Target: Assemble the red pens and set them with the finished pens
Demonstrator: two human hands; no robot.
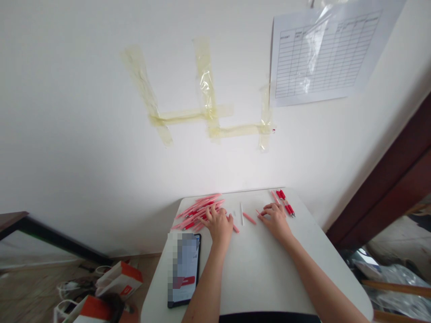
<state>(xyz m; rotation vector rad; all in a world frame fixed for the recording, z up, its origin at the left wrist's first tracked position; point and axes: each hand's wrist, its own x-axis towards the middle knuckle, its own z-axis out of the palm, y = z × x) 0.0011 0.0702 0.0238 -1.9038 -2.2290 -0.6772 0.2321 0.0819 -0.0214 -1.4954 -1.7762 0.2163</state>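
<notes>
My left hand [218, 224] reaches over the right side of a pile of pink and red pens [197, 211], its fingers spread and resting on or just above them. A pink pen piece [235, 228] pokes out beside its thumb. My right hand [275, 220] is pinched around a small pink pen part [258, 212], whose tip sticks out to the left; the rest is hidden by the fingers. Between the hands lie a thin white tube [241, 214] and a pink barrel [249, 218]. Past my right hand are red pens [285, 204] and a pink piece [274, 196].
A phone [185, 269] lies at the left of the white table [262, 282], which stands against the wall. Yellowed tape [207, 85] and a printed sheet [323, 58] are stuck there. Paper bags [119, 279] sit on the floor at left; plastic wrapping [400, 278] is at right.
</notes>
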